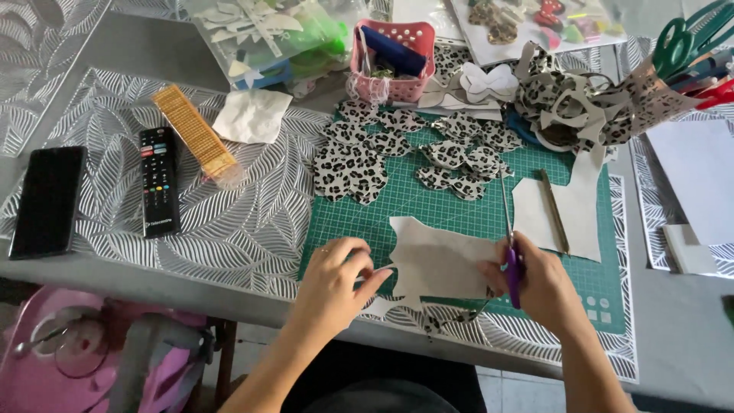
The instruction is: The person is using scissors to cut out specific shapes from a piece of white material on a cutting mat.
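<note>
My left hand (pixel 336 279) pinches the left edge of a pale sheet of cut material (pixel 440 260) lying on the green cutting mat (pixel 428 210). My right hand (pixel 535 283) grips purple-handled scissors (pixel 511 245), whose thin blades point away from me over the mat. Leopard-print trimmings (pixel 440 315) hang from the sheet's near edge. Several cut leopard-print shapes (pixel 397 149) lie spread on the far part of the mat.
A black phone (pixel 47 200), a black remote (pixel 159 181) and an orange box (pixel 197 136) lie at left. A pink basket (pixel 394 61), a clear bag of cut-outs (pixel 264 34) and a heap of leopard scraps (pixel 589 99) stand behind. White sheet with craft knife (pixel 554 210) lies at right.
</note>
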